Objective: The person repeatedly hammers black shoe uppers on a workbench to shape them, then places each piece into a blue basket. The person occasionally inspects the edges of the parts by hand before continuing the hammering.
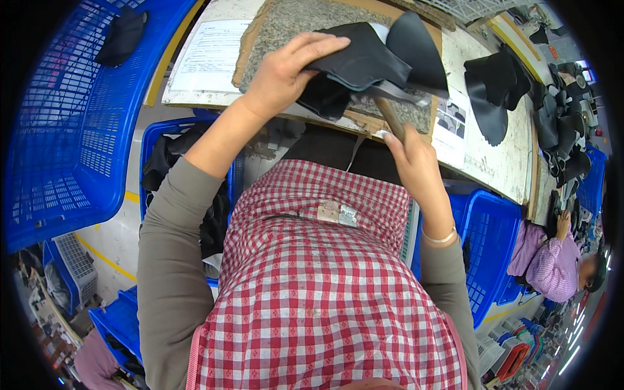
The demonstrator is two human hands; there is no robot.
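We count two hands at work. The left hand lies flat and closed over one black leather shoe upper, thumb beneath, fingers pressing it on a grey stone slab on the far workbench. The right hand is fisted around one wooden-handled hammer, whose metal head touches the upper's near edge. The upper is smooth, matte, folded, with a curved flap standing up. One white paper sheet lies left of the slab. More black uppers lie in a pile to the right on the bench. We count at least three blue plastic lattice crates: the large left crate holds one dark piece; the near left crate holds dark material; the contents of the right crate are not visible.
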